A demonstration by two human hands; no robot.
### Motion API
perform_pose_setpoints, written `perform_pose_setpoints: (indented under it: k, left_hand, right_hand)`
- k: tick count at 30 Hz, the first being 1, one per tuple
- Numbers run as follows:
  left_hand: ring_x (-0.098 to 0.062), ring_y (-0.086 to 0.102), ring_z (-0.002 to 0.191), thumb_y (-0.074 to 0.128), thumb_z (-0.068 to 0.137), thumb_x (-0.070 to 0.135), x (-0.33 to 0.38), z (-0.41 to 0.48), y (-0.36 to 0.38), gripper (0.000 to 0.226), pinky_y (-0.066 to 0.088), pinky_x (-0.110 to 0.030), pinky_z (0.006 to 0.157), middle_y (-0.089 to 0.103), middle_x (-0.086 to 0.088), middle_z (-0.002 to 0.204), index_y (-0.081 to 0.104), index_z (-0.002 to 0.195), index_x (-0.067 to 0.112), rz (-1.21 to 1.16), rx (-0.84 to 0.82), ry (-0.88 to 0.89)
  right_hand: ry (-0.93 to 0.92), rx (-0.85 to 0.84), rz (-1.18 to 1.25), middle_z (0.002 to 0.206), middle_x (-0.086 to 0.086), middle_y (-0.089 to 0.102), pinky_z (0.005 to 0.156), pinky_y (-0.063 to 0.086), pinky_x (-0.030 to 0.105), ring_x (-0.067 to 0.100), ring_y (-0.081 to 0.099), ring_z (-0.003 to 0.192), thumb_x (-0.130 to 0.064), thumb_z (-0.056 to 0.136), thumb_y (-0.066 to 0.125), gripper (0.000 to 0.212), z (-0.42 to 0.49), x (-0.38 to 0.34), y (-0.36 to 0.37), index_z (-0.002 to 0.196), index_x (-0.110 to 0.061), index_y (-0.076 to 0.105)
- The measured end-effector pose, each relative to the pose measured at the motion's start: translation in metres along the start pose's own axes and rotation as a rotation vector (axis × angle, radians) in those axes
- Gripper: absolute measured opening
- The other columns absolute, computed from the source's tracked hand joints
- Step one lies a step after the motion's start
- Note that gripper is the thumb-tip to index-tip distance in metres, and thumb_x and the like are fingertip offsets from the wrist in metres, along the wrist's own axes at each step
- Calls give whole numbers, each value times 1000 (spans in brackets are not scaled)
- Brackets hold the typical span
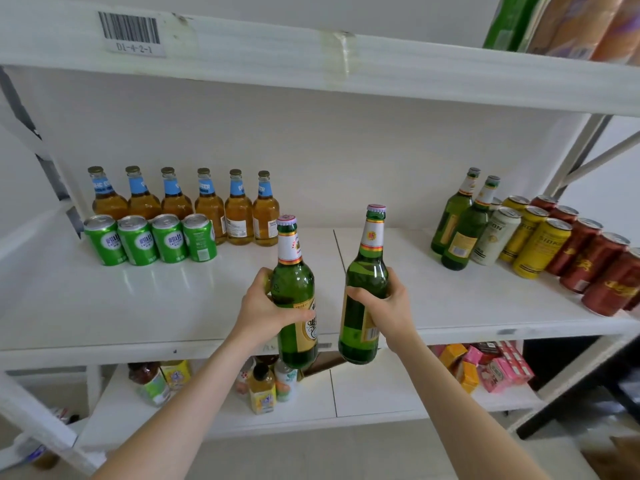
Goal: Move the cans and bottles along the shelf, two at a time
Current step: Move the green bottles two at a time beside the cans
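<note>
My left hand (265, 306) grips a green glass beer bottle (294, 282) around its body, upright, in front of the white shelf (138, 299). My right hand (384, 306) grips a second green bottle (365, 271), tilted slightly right. Both bottles hang over the shelf's front edge near its middle. At the back left stand several amber bottles with blue neck labels (207, 206), and several green cans (152, 239) in front of them. At the right stand two more green bottles (464, 223), a white can (495, 237), yellow cans (540, 247) and red cans (595, 265).
The shelf above (346, 60) carries a barcode label (130, 32) and packaged goods at the far right. The lower shelf (374, 393) holds drink bottles (263, 389) and pink and orange cartons (485, 368). Metal uprights frame both sides.
</note>
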State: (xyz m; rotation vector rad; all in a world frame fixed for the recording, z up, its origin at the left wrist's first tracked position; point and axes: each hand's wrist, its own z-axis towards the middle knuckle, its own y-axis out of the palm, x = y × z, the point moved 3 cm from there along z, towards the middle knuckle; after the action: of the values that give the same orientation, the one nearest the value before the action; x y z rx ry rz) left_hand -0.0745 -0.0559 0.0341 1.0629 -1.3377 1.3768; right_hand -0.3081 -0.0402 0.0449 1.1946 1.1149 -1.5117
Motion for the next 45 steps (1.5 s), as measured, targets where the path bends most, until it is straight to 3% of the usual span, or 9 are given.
perform_pose_setpoints:
  k: [3,9,13,23,28,34,40,45]
  left_hand:
    - [-10,66,95,93,32,44,8,-12,22,80,58,-33,74,68,10,102,52,100,38,1,-20,5]
    - [-6,64,94,91,33,48,19,-13,58,80,52,-21,65,65,12,103,50,102,40,16,-56,5]
    - [-5,63,94,91,33,46,23,5,77,81,51,-21,64,65,13,103,51,102,38,25,-54,2]
    - [-9,65,94,92,31,46,44,70,139,83,58,-30,71,67,11,102,51,102,35,82,-73,9]
    - [-13,67,96,95,33,42,50,80,184,81,60,-41,79,67,9,103,52,102,36,90,-82,2]
    - [-14,65,98,94,33,43,67,71,246,81,60,-43,81,66,9,104,52,102,36,79,-42,0]
    - [-16,64,100,92,33,45,82,56,306,83,59,-44,83,65,7,105,51,104,34,69,-21,-14]
    - [-19,64,101,91,33,42,85,52,339,81,57,-48,86,67,5,105,52,104,32,77,-17,-21]
  right_hand:
    - [2,17,-23,88,-20,69,63,51,18,2,68,83,-26,72,82,40,-9,2,-24,101,-36,57]
    - [15,46,-31,88,-20,69,65,49,21,6,67,87,-27,72,82,39,-5,9,-58,101,-37,57]
    - [24,49,-17,89,-18,69,67,50,23,7,66,89,-27,71,82,40,16,14,-74,101,-38,57]
    - [36,61,37,99,-10,70,82,55,38,14,66,98,-26,69,84,48,78,28,-123,110,-31,60]
    - [20,60,50,93,-15,72,74,54,31,6,68,90,-41,55,82,55,91,31,-164,105,-32,63]
    - [16,0,33,96,-16,72,75,53,29,2,68,90,-22,68,85,48,103,34,-228,110,-31,63]
    - [12,-44,3,93,-21,71,69,49,21,-2,66,88,-22,69,85,48,109,37,-285,108,-34,61]
    - [22,-47,11,95,-16,72,71,51,25,5,67,93,-26,63,84,49,118,48,-314,106,-34,62]
